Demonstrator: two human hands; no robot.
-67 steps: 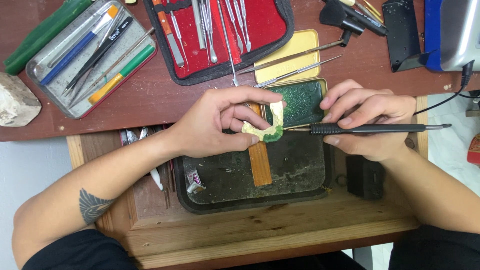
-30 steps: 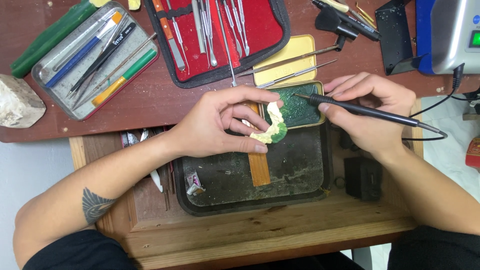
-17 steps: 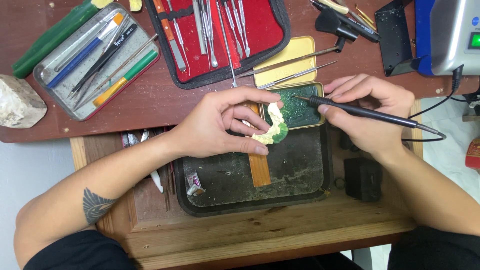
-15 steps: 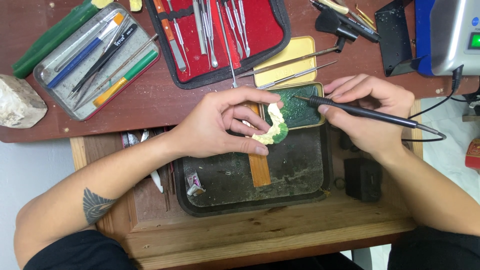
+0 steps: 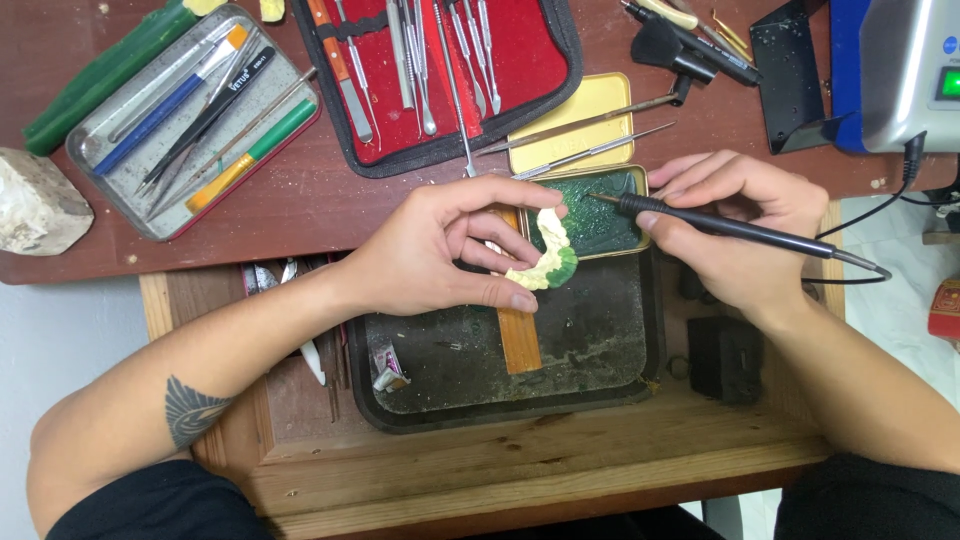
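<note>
Left hand (image 5: pixel 430 255) fingers closed round small cream-and-green curved piece (image 5: pixel 548 258), thumb below, fingertips above, holding it steady over dark tray (image 5: pixel 600 370). Right hand (image 5: pixel 735 225) pinched black corded pen tool (image 5: pixel 720 225) like pencil, tip just right of piece, over green-filled tin (image 5: pixel 610 220) (likely kept close for dipping). Wooden block (image 5: pixel 518 340) lay under piece as rest. Far: red instrument case (image 5: pixel 520 60), grey tool tray (image 5: pixel 120 170) far left.
</note>
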